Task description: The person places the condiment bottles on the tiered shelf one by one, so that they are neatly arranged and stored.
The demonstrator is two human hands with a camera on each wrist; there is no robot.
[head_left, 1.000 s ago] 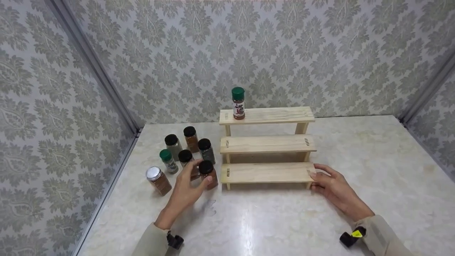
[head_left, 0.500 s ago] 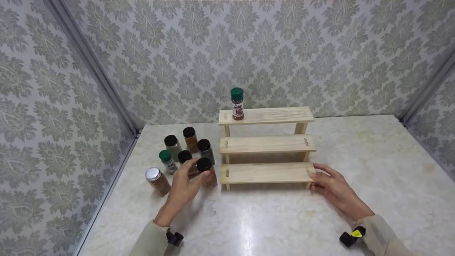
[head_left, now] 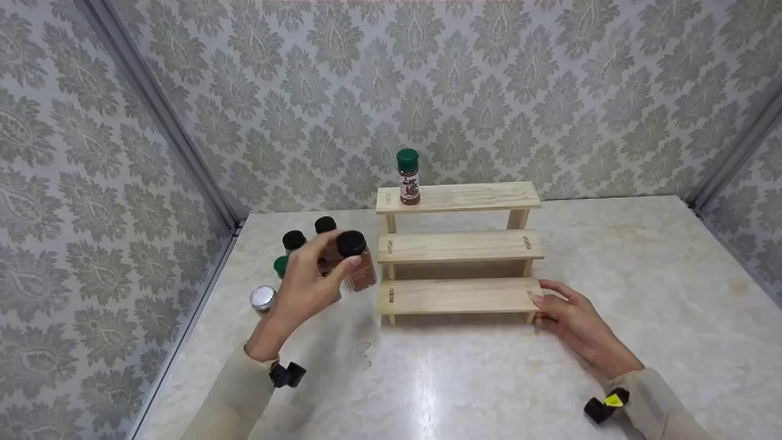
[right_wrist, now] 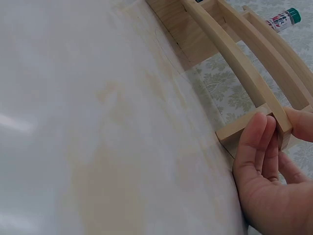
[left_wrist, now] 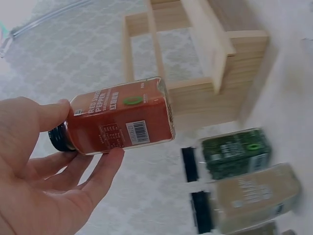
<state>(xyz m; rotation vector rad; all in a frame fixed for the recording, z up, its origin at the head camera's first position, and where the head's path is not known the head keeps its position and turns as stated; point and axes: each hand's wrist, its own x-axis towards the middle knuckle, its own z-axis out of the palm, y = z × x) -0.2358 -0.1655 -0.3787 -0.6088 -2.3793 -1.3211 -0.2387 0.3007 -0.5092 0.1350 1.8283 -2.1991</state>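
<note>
"One red jar (left_wrist: 122,117) is up in the air in my left hand (head_left: 305,287): thumb and bent fingers pinch it near its black cap. It hangs just left of the wooden rack (head_left: 458,245); I can't see it touching any board"

"And your other hand?"

"My right hand (head_left: 571,321) grips the right end of the lowest board (head_left: 458,297), thumb and fingers bent about its edge"

"How far along would you call it?"

"Early, I'd judge. A green-capped bottle (head_left: 409,188) stands upright at the left end of the top board (head_left: 476,197), so that one is placed. The red jar is off the table (head_left: 507,379) but not yet on the rack. Left of the rack there remain a silver-capped jar (head_left: 263,297), a green-lidded jar (head_left: 281,266) and two black-capped jars (head_left: 294,239). My left wrist view also shows a dark green jar (left_wrist: 237,154) and a beige jar (left_wrist: 257,193), but I can't match them surely with those caps, and my hand hides some, so I won't give a count"

"What differs from half a second ago?"

"The red jar stood lower then, at the near side of the group; now it is lifted and farther forward. My left hand has moved with it and covers more of the others. My right hand and the green-capped bottle look unchanged"
</note>
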